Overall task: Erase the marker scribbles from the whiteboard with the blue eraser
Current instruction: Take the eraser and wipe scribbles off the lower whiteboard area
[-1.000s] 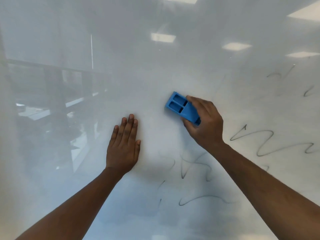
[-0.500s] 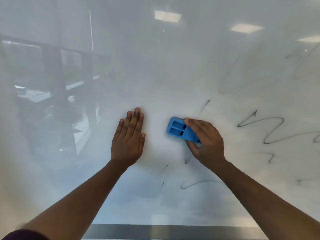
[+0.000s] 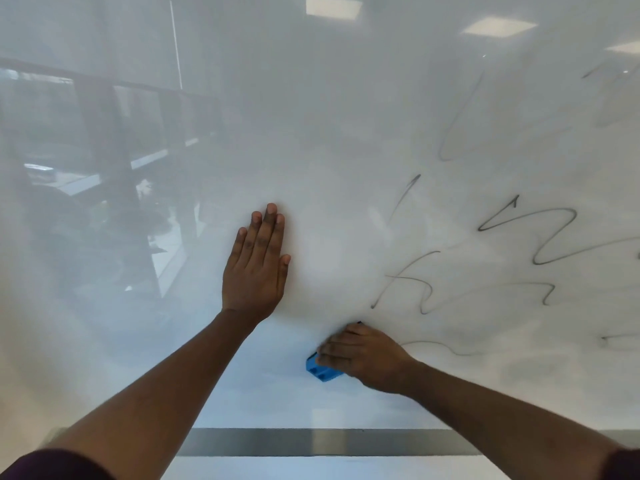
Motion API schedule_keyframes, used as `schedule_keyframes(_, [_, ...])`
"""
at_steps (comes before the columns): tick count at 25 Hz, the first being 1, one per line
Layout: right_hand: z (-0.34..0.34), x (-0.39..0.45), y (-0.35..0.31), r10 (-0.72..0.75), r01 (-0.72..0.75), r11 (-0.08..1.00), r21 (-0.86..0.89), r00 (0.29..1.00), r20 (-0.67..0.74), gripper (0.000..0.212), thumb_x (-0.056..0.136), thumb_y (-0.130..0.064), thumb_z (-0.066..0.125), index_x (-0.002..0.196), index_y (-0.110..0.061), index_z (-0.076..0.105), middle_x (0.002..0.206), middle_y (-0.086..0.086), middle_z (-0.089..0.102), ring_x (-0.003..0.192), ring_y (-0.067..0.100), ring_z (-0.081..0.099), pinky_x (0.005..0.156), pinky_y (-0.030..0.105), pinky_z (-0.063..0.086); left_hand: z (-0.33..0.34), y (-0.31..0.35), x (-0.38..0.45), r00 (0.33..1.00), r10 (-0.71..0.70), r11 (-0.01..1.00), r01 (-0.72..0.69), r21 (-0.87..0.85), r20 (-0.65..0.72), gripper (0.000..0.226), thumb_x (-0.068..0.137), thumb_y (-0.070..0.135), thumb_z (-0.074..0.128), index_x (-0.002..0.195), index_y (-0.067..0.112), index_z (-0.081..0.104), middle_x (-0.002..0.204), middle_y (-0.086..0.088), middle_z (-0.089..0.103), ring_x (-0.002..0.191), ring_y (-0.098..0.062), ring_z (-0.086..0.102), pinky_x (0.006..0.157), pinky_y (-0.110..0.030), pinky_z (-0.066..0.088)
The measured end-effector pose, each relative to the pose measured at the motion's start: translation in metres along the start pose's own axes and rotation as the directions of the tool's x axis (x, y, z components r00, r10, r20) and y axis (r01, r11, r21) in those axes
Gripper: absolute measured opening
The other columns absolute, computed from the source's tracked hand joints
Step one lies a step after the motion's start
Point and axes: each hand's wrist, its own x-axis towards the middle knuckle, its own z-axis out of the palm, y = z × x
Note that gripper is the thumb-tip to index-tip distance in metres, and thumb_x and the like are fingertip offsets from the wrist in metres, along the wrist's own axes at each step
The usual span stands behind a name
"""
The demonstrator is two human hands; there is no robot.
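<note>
1. Left hand [image 3: 255, 268] lay flat on the whiteboard [image 3: 332, 140], palm down, fingers straight and close together, pointing to about 12 o'clock, thumb tucked alongside
2. Right hand [image 3: 363, 355] sat low on the board, roughly 4 o'clock from the left hand, fingers curled over and clamped on the blue eraser [image 3: 320, 370]
3. Eraser mostly hidden under those fingers, only its lower-left corner poking out at about 8 o'clock of the hand, plus a sliver of blue near the knuckles up top; pressed against the board as far as could be told
4. Eraser parked well below the left hand and not far above the metal strip [image 3: 311, 441] along the bottom edge
5. Marker scribbles [image 3: 540, 237] spread from about 1 to 3 o'clock of the right hand: a bold zigzag out right, a thinner loopy line [image 3: 412, 282] just above the knuckles, a faint wavy stroke [image 3: 440, 348] trailing off past the wrist
6. Fainter looping marks [image 3: 460, 116] higher up toward 1 o'clock, pretty washed out
7. Board area around the left hand and over to 9 o'clock looked clean, just reflections of ceiling lights [image 3: 333, 8] and some dark framework [image 3: 114, 140]
8. Both forearms bare, dark sleeve edge [image 3: 52, 465] showing at the bottom left corner
</note>
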Motion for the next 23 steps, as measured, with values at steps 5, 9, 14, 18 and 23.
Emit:
schedule_keyframes(5, [-0.024,0.014,0.02,0.461,-0.436,0.887,0.149,0.841,-0.282,0.046,0.099,-0.006,0.055,0.142,-0.022,0.06,0.145,-0.006,0.06,0.127,0.017,0.058,0.1,0.034,0.04,0.001,0.006,-0.001,1.0,-0.028,1.0,0.028,0.015,0.001,0.07,0.112,0.026,0.036,0.171,0.014,0.002,0.179,-0.002,-0.001,0.168,-0.018,-0.006,0.137,-0.036,0.0])
schedule_keyframes(9, [0.019,-0.006,-0.027,0.236,-0.229,0.971,0.062,0.963,-0.128,0.035,0.101,-0.011,0.062,0.134,-0.022,0.066,0.136,-0.003,0.066,0.12,0.018,0.064,0.102,0.033,0.045,0.0,0.012,-0.004,0.998,-0.053,0.999,0.053,0.012,0.021,0.07,0.112,0.026,0.034,0.171,0.013,0.001,0.18,0.001,-0.01,0.168,-0.018,-0.008,0.136,-0.037,-0.001])
schedule_keyframes(14, [0.023,-0.012,-0.018,0.099,-0.099,0.995,-0.018,0.995,-0.035,0.038,0.099,-0.015,0.057,0.134,-0.026,0.064,0.135,-0.008,0.066,0.12,0.016,0.064,0.103,0.03,0.039,-0.008,0.01,-0.002,0.997,-0.059,0.998,0.057,0.041,0.055,0.069,0.111,0.025,0.039,0.169,0.005,0.007,0.18,-0.005,-0.005,0.168,-0.02,-0.008,0.137,-0.037,-0.001])
schedule_keyframes(18, [-0.028,0.003,0.029,0.322,-0.31,0.947,0.09,0.911,-0.256,0.046,0.091,-0.009,0.07,0.136,-0.021,0.068,0.137,-0.004,0.067,0.118,0.018,0.066,0.097,0.034,0.046,-0.006,0.031,0.018,0.991,0.111,0.991,-0.116,0.065,0.078,0.08,0.108,0.03,0.052,0.17,0.006,0.007,0.18,-0.006,-0.005,0.168,-0.02,-0.006,0.137,-0.037,0.002])
schedule_keyframes(23, [-0.139,0.027,0.127,0.612,-0.616,0.769,0.169,0.633,-0.474,0.064,0.079,-0.017,0.084,0.14,-0.016,0.065,0.137,0.0,0.068,0.115,0.024,0.067,0.099,0.036,0.046,-0.012,0.032,0.08,0.991,0.124,0.986,-0.129,0.109,0.049,0.086,0.109,0.06,0.037,0.171,0.008,0.005,0.18,-0.005,-0.008,0.168,-0.02,-0.007,0.136,-0.037,-0.003])
